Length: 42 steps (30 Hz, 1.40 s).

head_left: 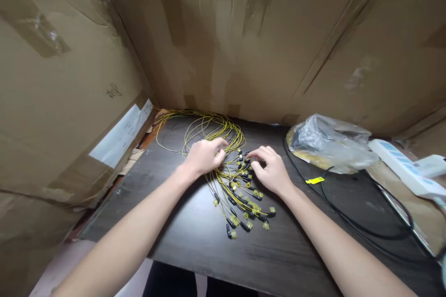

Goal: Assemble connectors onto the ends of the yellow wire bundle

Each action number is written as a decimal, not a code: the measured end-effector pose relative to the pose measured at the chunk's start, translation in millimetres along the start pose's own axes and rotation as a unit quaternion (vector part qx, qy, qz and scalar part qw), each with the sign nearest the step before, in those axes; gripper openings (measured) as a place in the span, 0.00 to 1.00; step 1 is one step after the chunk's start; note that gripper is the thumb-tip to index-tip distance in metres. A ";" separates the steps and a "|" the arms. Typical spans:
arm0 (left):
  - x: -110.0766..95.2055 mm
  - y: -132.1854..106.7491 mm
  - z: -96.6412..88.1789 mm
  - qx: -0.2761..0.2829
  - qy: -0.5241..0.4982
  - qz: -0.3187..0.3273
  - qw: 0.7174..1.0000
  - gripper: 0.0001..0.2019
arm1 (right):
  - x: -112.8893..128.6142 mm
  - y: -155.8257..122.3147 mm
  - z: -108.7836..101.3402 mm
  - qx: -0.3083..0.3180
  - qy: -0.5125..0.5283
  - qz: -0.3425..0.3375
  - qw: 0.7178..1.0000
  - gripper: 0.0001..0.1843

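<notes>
A bundle of thin yellow wires [232, 134] lies on the dark table, looped toward the back. Its front ends fan out into several black connectors [245, 226] with pale yellow clear caps [255, 209]. My left hand [205, 155] is closed over the wires where the loops meet the loose ends, its fingertips partly hidden. To its right, my right hand [272, 169] is curled at the upper edge of the connectors. Its thumb and forefinger come close together around a connector end, though the exact contact is hard to make out.
Cardboard walls [244, 55] enclose the table at the back and left. At right lie a clear plastic bag [331, 141], a white power strip [406, 167] and a black cable [362, 232] with a yellow tag [315, 180]. White paper [120, 137] is fixed to the left wall.
</notes>
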<state>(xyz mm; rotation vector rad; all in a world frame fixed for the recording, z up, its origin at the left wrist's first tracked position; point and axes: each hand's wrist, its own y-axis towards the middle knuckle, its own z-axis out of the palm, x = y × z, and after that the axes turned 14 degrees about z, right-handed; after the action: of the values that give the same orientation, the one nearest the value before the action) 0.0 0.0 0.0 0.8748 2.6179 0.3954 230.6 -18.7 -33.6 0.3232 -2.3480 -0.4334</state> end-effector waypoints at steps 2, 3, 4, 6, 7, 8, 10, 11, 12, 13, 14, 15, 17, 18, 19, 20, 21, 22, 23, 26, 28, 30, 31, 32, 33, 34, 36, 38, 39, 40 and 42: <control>9.7 0.0 -3.9 -0.007 0.002 -0.009 1.000 0.13 | 1.0 -1.6 0.0 -0.002 0.002 -0.006 1.000 0.10; 13.5 -0.5 -5.6 -0.005 0.001 -0.005 1.000 0.12 | 1.7 -2.1 0.4 -0.004 0.004 -0.007 1.000 0.10; 16.4 -1.2 -7.1 0.001 0.001 0.002 1.000 0.12 | 2.4 -2.4 1.0 -0.008 0.008 -0.005 1.000 0.10; 19.0 -2.8 -8.8 0.025 -0.007 0.016 1.000 0.13 | 3.7 -2.7 2.4 -0.011 0.011 0.004 1.000 0.10; 19.0 -3.4 -9.1 0.037 -0.012 0.025 0.999 0.14 | 4.2 -2.9 3.1 -0.010 0.010 0.008 1.000 0.10; 18.5 -3.9 -9.0 0.048 -0.017 0.033 0.998 0.14 | 4.6 -3.2 3.7 -0.008 0.006 0.012 1.000 0.11; 17.2 -4.5 -7.9 0.062 -0.026 0.045 0.997 0.15 | 5.0 -4.1 4.7 0.003 -0.006 0.017 1.000 0.11; 17.0 -4.6 -7.3 0.066 -0.030 0.047 0.996 0.14 | 5.2 -4.6 4.9 0.009 -0.010 0.018 1.000 0.12; 17.1 -4.7 -6.6 0.070 -0.035 0.048 0.996 0.14 | 5.4 -5.1 5.0 0.014 -0.013 0.020 1.000 0.12; 17.5 -4.7 -6.0 0.074 -0.039 0.048 0.995 0.13 | 5.6 -5.4 4.9 0.018 -0.015 0.022 0.999 0.13; 18.2 -4.6 -5.6 0.077 -0.042 0.047 0.995 0.13 | 5.8 -5.6 4.4 0.021 -0.016 0.023 0.999 0.13; 19.0 -4.6 -5.2 0.079 -0.046 0.049 0.995 0.13 | 5.8 -5.5 3.6 0.021 -0.015 0.023 0.999 0.13; 20.2 -4.5 -4.8 0.079 -0.055 0.062 0.993 0.12 | 5.0 -4.2 0.7 0.014 -0.009 0.026 1.000 0.13; 20.3 -4.4 -4.8 0.078 -0.059 0.071 0.993 0.12 | 3.8 -3.1 -1.2 0.005 -0.002 0.029 1.000 0.13; 20.0 -4.3 -4.8 0.076 -0.060 0.079 0.992 0.11 | 2.2 -1.8 -3.2 -0.006 0.006 0.035 0.999 0.13; 19.3 -4.2 -4.9 0.075 -0.059 0.085 0.992 0.11 | 0.2 -0.4 -5.2 -0.019 0.017 0.045 0.999 0.12; 18.3 -4.2 -5.0 0.075 -0.055 0.087 0.992 0.10 | -2.2 1.0 -6.8 -0.031 0.027 0.058 0.997 0.12; 17.1 -4.1 -5.2 0.076 -0.051 0.086 0.992 0.10 | -4.7 2.2 -8.1 -0.040 0.037 0.073 0.996 0.12; 15.7 -4.0 -5.4 0.077 -0.047 0.082 0.992 0.09 | -7.0 3.2 -9.0 -0.046 0.045 0.087 0.994 0.12; 12.1 -3.9 -5.7 0.085 -0.044 0.073 0.993 0.08 | -11.0 4.7 -9.5 -0.048 0.054 0.110 0.991 0.12; 10.9 -3.8 -5.7 0.088 -0.043 0.071 0.993 0.08 | -10.7 4.8 -9.4 -0.044 0.048 0.102 0.993 0.12; 10.6 -3.9 -5.6 0.090 -0.044 0.080 0.992 0.08 | -9.3 4.9 -10.3 -0.044 0.036 0.087 0.995 0.12; 10.6 -3.9 -5.4 0.090 -0.046 0.086 0.991 0.09 | -8.9 5.1 -11.2 -0.046 0.031 0.081 0.995 0.12; 10.7 -4.0 -5.3 0.089 -0.048 0.093 0.990 0.09 | -8.9 5.4 -12.5 -0.050 0.026 0.077 0.995 0.12; 10.9 -4.1 -5.1 0.089 -0.050 0.100 0.990 0.10 | -9.6 5.9 -14.1 -0.054 0.024 0.077 0.995 0.11; 11.2 -4.2 -4.8 0.089 -0.052 0.106 0.989 0.10 | -11.0 6.5 -16.0 -0.056 0.024 0.081 0.995 0.11; 11.9 -4.4 -4.0 0.088 -0.051 0.112 0.989 0.09 | -15.2 7.9 -20.2 -0.050 0.040 0.109 0.992 0.11; 12.7 -4.4 -3.0 0.085 -0.050 0.112 0.989 0.09 | -19.7 8.7 -24.7 -0.025 0.065 0.148 0.987 0.10; 13.0 -4.4 -2.5 0.081 -0.050 0.111 0.989 0.09 | -21.4 8.7 -26.8 -0.006 0.067 0.157 0.985 0.10; 13.3 -4.2 -2.0 0.075 -0.050 0.111 0.990 0.09 | -22.3 8.4 -28.6 0.013 0.057 0.154 0.986 0.10; 12.9 -3.8 -1.4 0.055 -0.055 0.111 0.991 0.09 | -22.3 6.8 -31.2 0.047 0.006 0.120 0.992 0.09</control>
<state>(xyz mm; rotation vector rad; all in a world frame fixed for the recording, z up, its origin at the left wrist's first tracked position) -12.2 4.8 -3.3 1.1953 2.4687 0.2536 267.3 -11.5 -23.0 0.0839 -2.3626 -0.2060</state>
